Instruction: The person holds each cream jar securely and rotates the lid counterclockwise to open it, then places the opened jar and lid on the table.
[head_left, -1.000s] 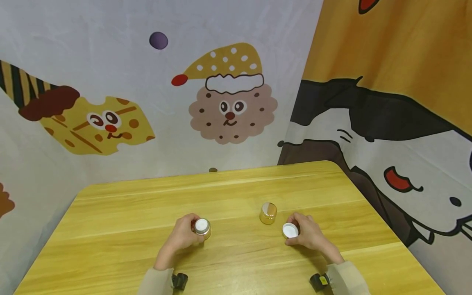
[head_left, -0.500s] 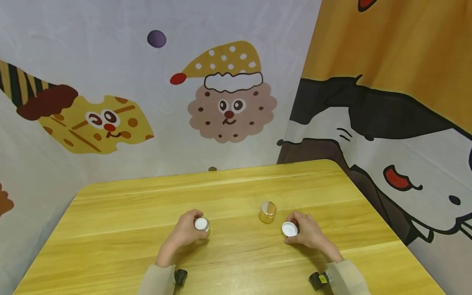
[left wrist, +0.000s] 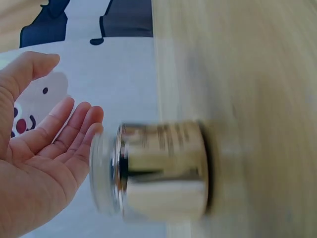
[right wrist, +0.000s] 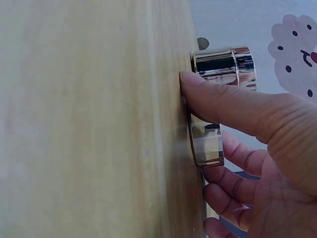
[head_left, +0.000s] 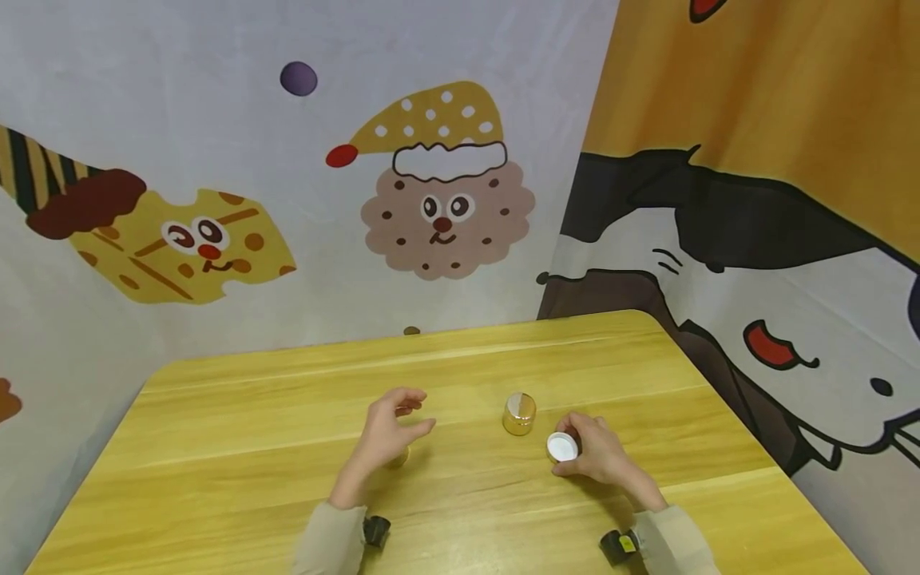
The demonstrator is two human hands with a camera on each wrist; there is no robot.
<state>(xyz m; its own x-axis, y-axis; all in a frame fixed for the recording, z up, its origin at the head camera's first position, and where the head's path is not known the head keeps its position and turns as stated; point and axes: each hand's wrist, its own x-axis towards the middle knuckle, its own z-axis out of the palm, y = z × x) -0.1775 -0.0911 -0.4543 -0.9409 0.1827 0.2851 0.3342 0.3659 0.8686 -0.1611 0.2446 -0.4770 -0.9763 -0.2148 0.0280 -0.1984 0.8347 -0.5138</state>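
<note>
My left hand point(head_left: 388, 431) hovers with spread, relaxed fingers above an uncapped gold jar point(left wrist: 161, 173). In the head view the hand hides most of that jar; its whitish neck shows in the left wrist view, with the fingers held away from it. On the right, my right hand point(head_left: 600, 454) pinches a gold lid point(right wrist: 205, 144) between thumb and fingers. The lid's white inside faces up in the head view, and it sits at the tabletop. Just beyond it, to the left, stands a second gold jar point(head_left: 519, 414) with its shiny lid on.
All of this is on a yellow wood-grain table point(head_left: 287, 415). A cartoon-printed cloth point(head_left: 323, 239) hangs behind the far edge and along the sides. Each wrist carries a small black camera point(head_left: 376, 531).
My left hand has let go of the uncapped jar, opened its fingers, and moved up and to the right. The right hand keeps its pinch on the lid.
</note>
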